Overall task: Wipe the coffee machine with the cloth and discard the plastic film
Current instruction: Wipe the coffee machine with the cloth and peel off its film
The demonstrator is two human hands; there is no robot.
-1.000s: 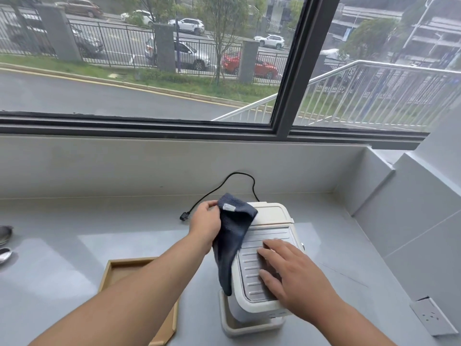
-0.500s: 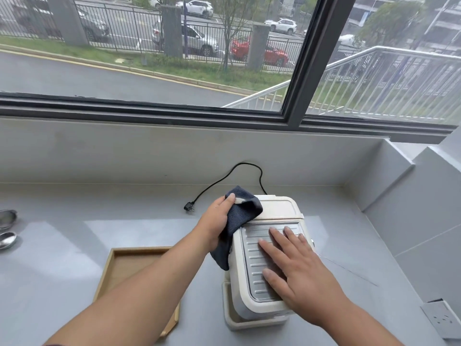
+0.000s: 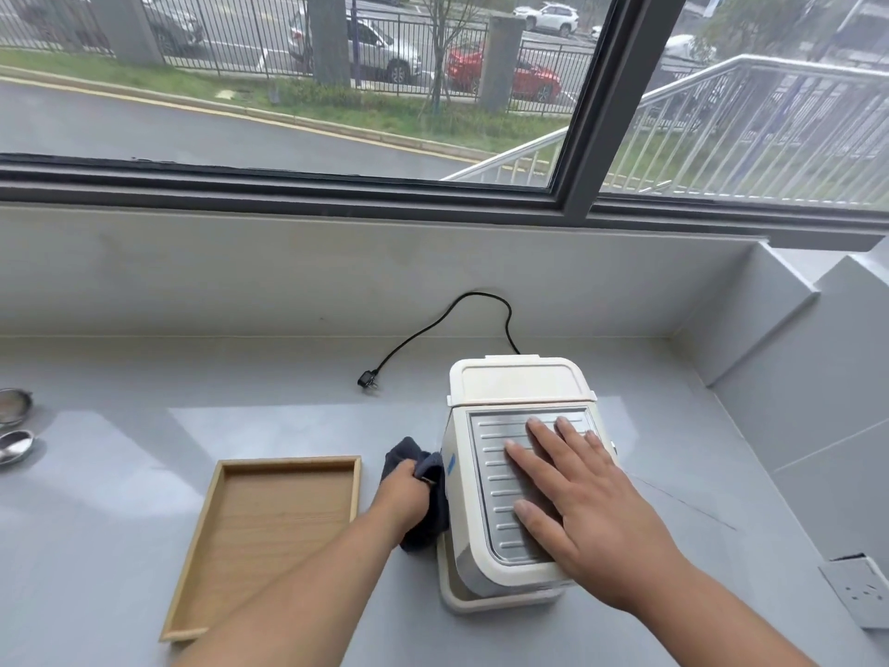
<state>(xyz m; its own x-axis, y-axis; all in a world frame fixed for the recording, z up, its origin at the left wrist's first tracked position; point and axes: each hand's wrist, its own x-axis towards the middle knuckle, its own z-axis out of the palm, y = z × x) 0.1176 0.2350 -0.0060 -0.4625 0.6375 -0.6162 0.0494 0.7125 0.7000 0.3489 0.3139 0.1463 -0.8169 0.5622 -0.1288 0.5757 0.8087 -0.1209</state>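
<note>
Wiping in progress: the left hand [image 3: 403, 493] clutches the dark blue cloth [image 3: 423, 503] against the left side of the cream plastic coffee machine [image 3: 517, 479], which stands right of centre. The right hand [image 3: 584, 510] lies flat on top, fingers straight. No plastic film is discernible; disposal judged outstanding.

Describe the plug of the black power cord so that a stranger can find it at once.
Start at the grey counter under the big window, where a cream coffee machine stands. A black cord loops from behind it toward the left, and the plug lies at its free end on the counter, beyond the wooden tray. It is the only small black thing lying there.
</note>
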